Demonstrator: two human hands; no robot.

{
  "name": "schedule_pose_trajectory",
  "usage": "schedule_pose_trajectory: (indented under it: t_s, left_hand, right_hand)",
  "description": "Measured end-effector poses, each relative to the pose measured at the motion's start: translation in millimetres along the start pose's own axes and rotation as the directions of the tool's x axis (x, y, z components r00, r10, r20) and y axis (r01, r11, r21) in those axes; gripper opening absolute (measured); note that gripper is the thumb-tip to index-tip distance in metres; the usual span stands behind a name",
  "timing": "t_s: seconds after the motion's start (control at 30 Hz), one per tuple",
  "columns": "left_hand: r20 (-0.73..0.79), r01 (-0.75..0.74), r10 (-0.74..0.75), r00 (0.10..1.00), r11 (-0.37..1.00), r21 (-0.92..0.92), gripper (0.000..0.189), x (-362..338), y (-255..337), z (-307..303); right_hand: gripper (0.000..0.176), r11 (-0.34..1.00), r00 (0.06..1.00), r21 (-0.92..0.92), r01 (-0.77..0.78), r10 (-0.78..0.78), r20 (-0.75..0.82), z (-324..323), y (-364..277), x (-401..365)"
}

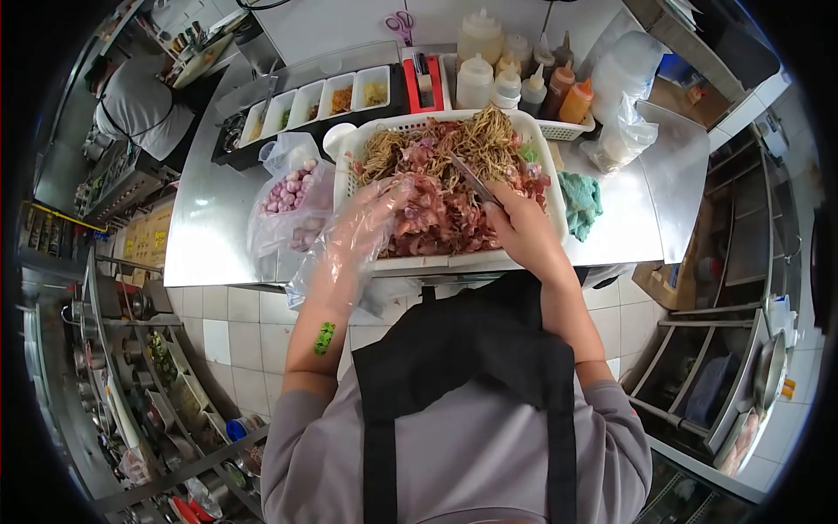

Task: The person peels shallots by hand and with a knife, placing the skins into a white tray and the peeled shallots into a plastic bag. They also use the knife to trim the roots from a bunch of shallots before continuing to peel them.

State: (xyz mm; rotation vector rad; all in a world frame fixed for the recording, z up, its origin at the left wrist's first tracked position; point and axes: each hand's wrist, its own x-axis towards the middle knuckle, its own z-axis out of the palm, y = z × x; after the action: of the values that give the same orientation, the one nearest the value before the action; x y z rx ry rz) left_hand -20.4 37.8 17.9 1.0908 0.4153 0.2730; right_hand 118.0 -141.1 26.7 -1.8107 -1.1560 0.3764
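Note:
My left hand (pixel 377 203), in a loose clear plastic glove, lies at the left part of a white plastic basket (pixel 552 179). Its fingers are curled on a clump of dark red, wrinkled pieces (pixel 423 210), and the fingertips are partly hidden among them. In my right hand (pixel 524 229), which is bare, is a knife (pixel 472 181), its narrow blade pointing up and left over the pile. Brown stringy bunches (pixel 497 142) fill the back of the basket, with the red pieces in front and between.
Left of the basket, a plastic bag holds shallots (pixel 291 190). Behind stand a condiment tray (pixel 336 94), a red holder (pixel 422 83) and squeeze bottles (pixel 577 102). A green cloth (pixel 580 203) lies right, near a tied plastic bag (pixel 621 140). Another person (pixel 144 100) is at far left.

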Motion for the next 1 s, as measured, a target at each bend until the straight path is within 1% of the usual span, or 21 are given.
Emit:
schedule_pose_trajectory:
  t_s: [0.03, 0.07, 0.13, 0.17, 0.23, 0.27, 0.33, 0.37, 0.4, 0.43, 0.57, 0.63, 0.67, 0.73, 0.77, 0.83, 0.87, 0.9, 0.93, 0.97, 1.0]
  left_hand:
    - [-0.093, -0.046, 0.053, 0.994, 0.996, 0.08, 0.038, 0, -1, 2]
    - [-0.09, -0.045, 0.052, 0.995, 0.996, 0.078, 0.038, 3, -2, 2]
    - [0.055, -0.029, 0.034, 0.998, 0.994, -0.101, 0.039, 12, -8, -1]
    - [0.058, -0.027, 0.033, 0.998, 0.995, -0.1, 0.039, 17, -13, -4]
    - [-0.049, 0.034, -0.032, 0.998, 0.999, 0.038, 0.041, 24, -19, -9]
    - [-0.047, 0.031, -0.03, 0.998, 0.999, 0.038, 0.041, 26, -22, -10]
    - [-0.045, -0.044, 0.046, 0.998, 0.998, 0.036, 0.041, 26, -22, -5]
    - [-0.052, -0.054, 0.055, 0.997, 0.998, 0.032, 0.041, 24, -19, -5]
    - [-0.098, -0.071, 0.074, 0.992, 0.997, 0.038, 0.04, 23, -16, -4]
    - [-0.142, -0.086, 0.092, 0.986, 0.995, 0.045, 0.039, 21, -14, -3]
    - [-0.094, -0.066, 0.074, 0.993, 0.994, 0.087, 0.04, 18, -13, -5]
    - [-0.023, -0.135, 0.138, 0.99, 0.987, 0.09, 0.04, 20, -10, -4]
    - [-0.021, -0.135, 0.138, 0.99, 0.987, 0.091, 0.04, 20, -8, -4]
    - [0.052, -0.118, 0.113, 0.992, 0.987, 0.112, 0.041, 19, -4, -3]
    - [0.052, -0.118, 0.113, 0.992, 0.987, 0.111, 0.041, 17, -1, -1]
    - [-0.124, -0.035, 0.066, 0.99, 0.971, 0.238, 0.039, 10, 8, 5]
    - [-0.122, -0.039, 0.07, 0.99, 0.97, 0.239, 0.039, 8, 8, 1]
    - [-0.06, -0.193, 0.322, 0.945, 0.696, 0.691, 0.039, 6, 10, -3]
    - [0.118, -0.252, 0.497, 0.86, 0.211, 0.945, 0.038, 3, 12, -4]
    - [-0.014, -0.146, 0.436, 0.9, 0.332, 0.932, 0.038, -2, 12, -1]
    - [-0.015, -0.146, 0.437, 0.899, 0.333, 0.932, 0.038, -3, 12, 5]
  right_hand:
    - [0.027, 0.997, 0.999, 0.064, 0.03, -0.028, -0.042, 4, -4, 3]
    - [0.027, 0.998, 0.999, 0.062, 0.028, -0.025, -0.044, 7, -8, 7]
    - [0.031, 0.998, 1.0, 0.056, 0.01, -0.009, -0.013, 15, -14, 20]
    - [0.031, 0.998, 1.0, 0.054, 0.008, -0.007, -0.016, 21, -14, 25]
    - [0.036, 0.956, 0.939, -0.033, 0.292, -0.293, -0.182, 33, -6, 35]
    - [0.036, 0.955, 0.938, -0.035, 0.294, -0.295, -0.183, 35, -2, 37]
    - [0.039, 0.954, 0.949, -0.187, 0.235, -0.267, -0.17, 37, 3, 41]
    - [0.039, 0.951, 0.947, -0.188, 0.246, -0.277, -0.162, 38, 4, 43]
    - [0.036, 0.993, 0.991, 0.079, 0.084, -0.075, -0.113, 36, 6, 41]
    - [0.033, 0.939, 0.993, 0.327, -0.103, 0.114, -0.013, 35, 7, 40]
    - [0.03, 0.904, 0.977, 0.373, -0.21, 0.205, 0.051, 30, 7, 42]
    - [0.033, 0.823, 0.941, 0.46, -0.332, 0.324, 0.099, 27, 6, 44]
    - [0.033, 0.823, 0.941, 0.461, -0.331, 0.324, 0.097, 29, 8, 45]
    - [0.035, 0.877, 0.986, 0.456, -0.15, 0.169, 0.0, 35, 12, 46]
    - [0.035, 0.878, 0.986, 0.455, -0.15, 0.168, 0.001, 34, 12, 46]
    - [0.041, 0.849, 0.968, 0.472, -0.236, 0.247, 0.04, 24, 7, 45]
    - [0.041, 0.851, 0.969, 0.471, -0.232, 0.244, 0.038, 20, 8, 45]
    - [0.039, 0.782, 0.964, 0.572, -0.247, 0.256, 0.066, 14, 10, 44]
    - [0.038, 0.702, 0.96, 0.663, -0.259, 0.264, 0.096, 9, 13, 43]
    - [0.031, 0.663, 0.964, 0.707, -0.248, 0.238, 0.115, 5, 16, 44]
    - [0.031, 0.664, 0.965, 0.706, -0.247, 0.237, 0.115, 3, 17, 44]
